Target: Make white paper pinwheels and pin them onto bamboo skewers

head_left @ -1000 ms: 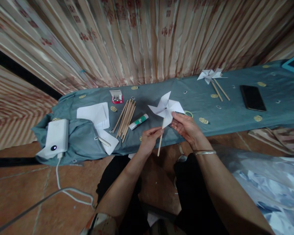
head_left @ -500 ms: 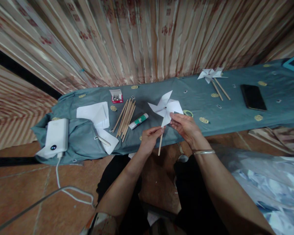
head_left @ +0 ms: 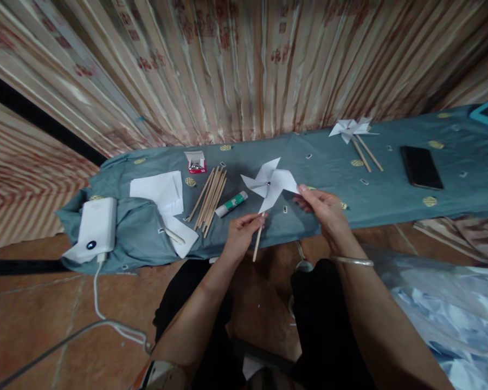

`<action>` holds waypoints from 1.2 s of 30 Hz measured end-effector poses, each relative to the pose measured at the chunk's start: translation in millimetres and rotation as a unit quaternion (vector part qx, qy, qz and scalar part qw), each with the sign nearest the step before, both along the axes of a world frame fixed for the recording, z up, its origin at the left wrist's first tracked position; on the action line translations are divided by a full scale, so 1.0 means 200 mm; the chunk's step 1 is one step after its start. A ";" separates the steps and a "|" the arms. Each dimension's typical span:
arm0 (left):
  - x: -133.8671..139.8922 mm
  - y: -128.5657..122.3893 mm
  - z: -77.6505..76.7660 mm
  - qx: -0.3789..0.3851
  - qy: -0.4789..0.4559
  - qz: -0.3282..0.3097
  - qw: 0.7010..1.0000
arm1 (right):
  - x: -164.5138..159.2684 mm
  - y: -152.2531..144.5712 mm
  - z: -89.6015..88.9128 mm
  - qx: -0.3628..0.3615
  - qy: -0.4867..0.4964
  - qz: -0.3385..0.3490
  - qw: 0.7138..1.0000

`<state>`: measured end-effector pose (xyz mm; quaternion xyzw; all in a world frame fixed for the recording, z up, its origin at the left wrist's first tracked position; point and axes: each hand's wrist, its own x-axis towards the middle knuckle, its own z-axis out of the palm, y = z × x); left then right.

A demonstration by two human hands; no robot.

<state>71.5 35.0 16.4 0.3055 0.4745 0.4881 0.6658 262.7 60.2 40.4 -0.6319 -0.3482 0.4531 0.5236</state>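
A white paper pinwheel (head_left: 264,182) with a shiny pin head at its centre is mounted on a thin wooden stick (head_left: 257,238). My left hand (head_left: 242,232) pinches the stick just below the blades, and its lower end sticks out past the fingers. At the right blade's tip is my right hand (head_left: 324,208), its thumb and fingers slightly apart; whether it touches the paper is hard to tell. Left of the pinwheel lie a green-and-white glue stick (head_left: 231,203), several loose wooden sticks (head_left: 210,201) and an open red-and-white box of pins (head_left: 196,163).
White paper sheets (head_left: 156,190) and a white power bank (head_left: 95,230) with a cable occupy the cloth's left end. Finished pinwheels (head_left: 351,129) and a dark phone (head_left: 421,167) lie to the right. A plastic bag (head_left: 443,314) of white pieces stands at lower right.
My right hand has moved right, from near the pinwheel's centre to a blade's tip, its fingers loosening. The pinwheel has shifted slightly left, still held by its stick in my left hand.
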 end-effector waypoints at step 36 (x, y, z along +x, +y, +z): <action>0.01 0.13 -0.01 0.044 0.040 -0.069 0.996 | -0.14 0.12 -0.04 0.078 -0.083 0.101 0.988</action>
